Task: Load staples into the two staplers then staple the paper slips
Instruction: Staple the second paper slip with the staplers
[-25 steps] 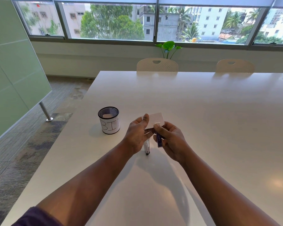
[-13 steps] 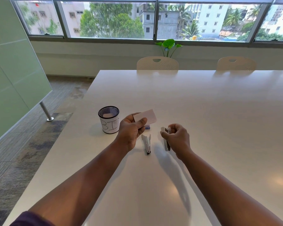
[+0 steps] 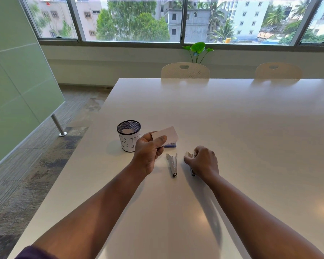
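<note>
Near the white worktop's (image 3: 232,128) centre, the left hand (image 3: 148,152) pinches a white paper slip (image 3: 166,135) aloft, ready for stapling; at its three o'clock, the right hand (image 3: 202,161) grips a small silver stapler (image 3: 192,161) resting on the worktop.

From my feed I read only one marking: large hand-drawn black letters "BI" on the white label wrapped round the black mesh cup (image 3: 128,135), left of centre on the table; the left hand (image 3: 148,152) hides whatever follows them.
</note>
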